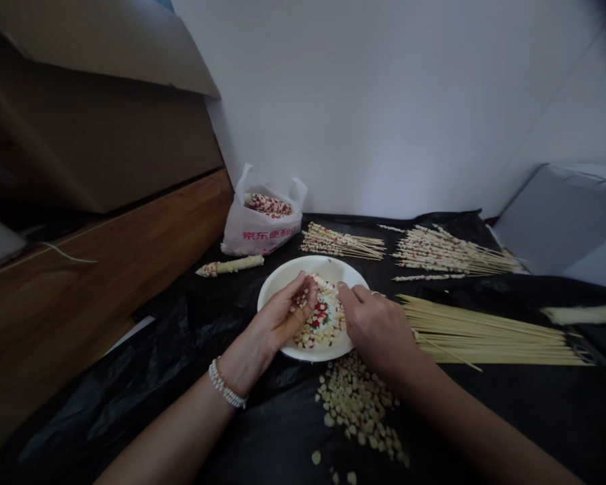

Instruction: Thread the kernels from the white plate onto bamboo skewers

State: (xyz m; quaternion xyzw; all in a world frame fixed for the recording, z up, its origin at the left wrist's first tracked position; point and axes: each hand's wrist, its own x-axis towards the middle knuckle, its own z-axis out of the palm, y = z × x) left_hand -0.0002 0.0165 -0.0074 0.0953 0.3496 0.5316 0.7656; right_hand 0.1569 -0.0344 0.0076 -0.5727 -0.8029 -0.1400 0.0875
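A white enamel bowl (267, 289) with a red and green print at its bottom holds loose cream and dark red corn kernels (323, 335). Over it, my right hand (376, 323) is closed, its thumb and forefinger pinching a skewer of corn kernels (326, 283). From the other side, my left hand (293, 310) has its fingers curled, with kernels showing at its fingers and palm, close to the skewer's left end. The exact grip of the left fingertips is partly hidden. Several pale, flat kernels (358, 401) lie heaped on the black plastic sheet below the bowl.
Bare bamboo skewers (489, 330) lie at right. Behind are two bundles of kernel-threaded skewers (341, 240) (434, 250). A mostly stripped corn cob (232, 266) lies near a plastic bag (262, 229) of cobs. Another cob (586, 314) is far right; a cardboard box (95, 108) stands left.
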